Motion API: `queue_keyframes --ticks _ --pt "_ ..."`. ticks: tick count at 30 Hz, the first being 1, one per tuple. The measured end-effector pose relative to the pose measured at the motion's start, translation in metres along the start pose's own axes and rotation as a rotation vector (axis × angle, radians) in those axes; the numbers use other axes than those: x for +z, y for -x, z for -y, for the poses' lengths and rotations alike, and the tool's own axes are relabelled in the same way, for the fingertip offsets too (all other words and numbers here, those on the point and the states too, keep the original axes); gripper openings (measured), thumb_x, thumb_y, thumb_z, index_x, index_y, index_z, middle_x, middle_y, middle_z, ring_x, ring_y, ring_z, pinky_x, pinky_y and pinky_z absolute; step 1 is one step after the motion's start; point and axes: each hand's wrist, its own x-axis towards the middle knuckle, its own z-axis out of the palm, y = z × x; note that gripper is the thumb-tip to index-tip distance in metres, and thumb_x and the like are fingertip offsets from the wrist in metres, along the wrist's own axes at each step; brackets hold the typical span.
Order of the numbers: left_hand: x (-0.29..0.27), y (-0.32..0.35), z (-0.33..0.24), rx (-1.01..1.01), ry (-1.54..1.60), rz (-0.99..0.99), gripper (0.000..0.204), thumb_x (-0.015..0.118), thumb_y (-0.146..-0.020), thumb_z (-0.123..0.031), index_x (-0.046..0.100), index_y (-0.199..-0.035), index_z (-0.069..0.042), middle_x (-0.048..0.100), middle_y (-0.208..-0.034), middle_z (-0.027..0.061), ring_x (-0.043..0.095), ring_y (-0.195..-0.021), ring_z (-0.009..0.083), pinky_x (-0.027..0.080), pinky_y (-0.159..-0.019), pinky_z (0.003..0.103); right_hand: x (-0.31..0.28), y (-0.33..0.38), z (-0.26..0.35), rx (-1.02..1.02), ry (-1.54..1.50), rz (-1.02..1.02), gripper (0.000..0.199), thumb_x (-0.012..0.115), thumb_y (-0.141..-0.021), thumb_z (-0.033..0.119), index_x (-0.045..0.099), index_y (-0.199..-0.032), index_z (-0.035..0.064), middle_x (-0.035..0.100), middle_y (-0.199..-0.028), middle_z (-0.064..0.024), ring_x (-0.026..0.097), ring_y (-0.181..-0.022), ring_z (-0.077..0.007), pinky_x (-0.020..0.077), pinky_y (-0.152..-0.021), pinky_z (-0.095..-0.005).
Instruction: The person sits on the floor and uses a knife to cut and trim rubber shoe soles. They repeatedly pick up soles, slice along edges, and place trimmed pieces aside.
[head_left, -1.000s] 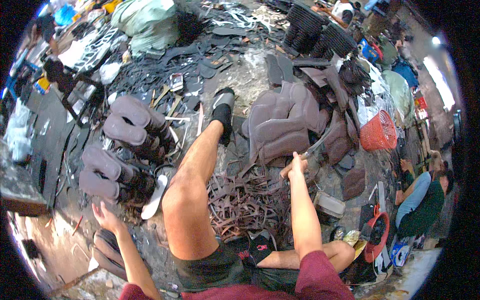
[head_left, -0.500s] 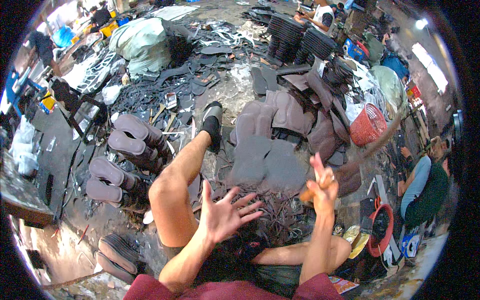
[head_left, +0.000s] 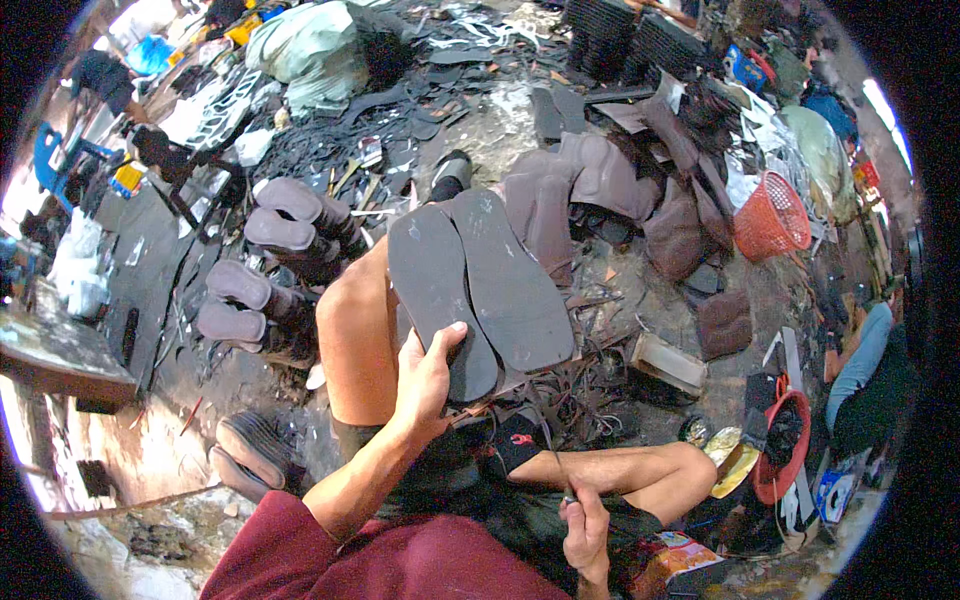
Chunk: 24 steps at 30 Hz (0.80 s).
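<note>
My left hand [head_left: 430, 375] grips a dark grey sheet of shoe soles [head_left: 515, 280], thumb on top and fingers underneath. Two sole shapes lie side by side on it, with a curved gap between them. It is held up over my bent knee. Low and to the right, by my lap, my right hand [head_left: 585, 530] is closed round a thin knife [head_left: 555, 450]; its narrow dark blade points up toward the lower edge of the soles. Beneath the soles, dark trimmed strips [head_left: 590, 400] lie heaped on the floor.
Stacked brown-grey soles [head_left: 285, 230] stand to the left, and loose brown sole sheets [head_left: 610, 180] are piled ahead. A red basket [head_left: 772, 220], a pale block [head_left: 668, 364] and a red tub [head_left: 790, 450] are on the right. Another person's arm [head_left: 860, 350] shows at far right.
Both hands were raised and the left was spread bare; now the left holds the grey soles. My right hand has dropped toward my lap with the thin knife. The grey sheets have left the floor pile.
</note>
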Motion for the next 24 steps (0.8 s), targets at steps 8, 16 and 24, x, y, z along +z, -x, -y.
queue_keyframes --ticks 8,16,24 --pt "-0.022 0.009 -0.011 -0.097 0.005 0.0 0.03 0.064 -0.09 -0.016 0.056 -0.115 -0.002 0.064 -0.097 0.0069 0.063 -0.08 0.0149 0.054 -0.072 0.03 0.006 -0.009 0.024 0.037 0.073 0.079 0.031 0.055 -0.094 0.009 0.062 -0.124 0.0055 0.063 -0.09 -0.0167 0.063 -0.078 -0.0352 0.0507 -0.072 -0.0409" --pt "-0.03 0.008 0.001 -0.02 -0.088 0.012 0.027 0.067 -0.09 -0.016 0.061 -0.111 0.001 0.067 -0.097 0.007 0.063 -0.08 0.013 0.054 -0.072 0.029 0.046 -0.065 0.024 -0.017 0.036 0.119 0.03 0.055 -0.096 0.007 0.06 -0.123 -0.0024 0.065 -0.102 -0.0184 0.065 -0.089 -0.0325 0.0519 -0.08 -0.038" --pt "-0.032 0.002 -0.007 -0.051 -0.063 -0.029 0.029 0.069 -0.09 -0.018 0.062 -0.11 0.001 0.067 -0.095 0.0061 0.063 -0.077 0.0127 0.054 -0.072 0.028 0.097 -0.135 0.035 -0.187 -0.005 0.012 0.025 0.055 -0.09 0.0 0.061 -0.114 -0.0003 0.061 -0.091 -0.017 0.059 -0.075 -0.0378 0.0496 -0.07 -0.0389"
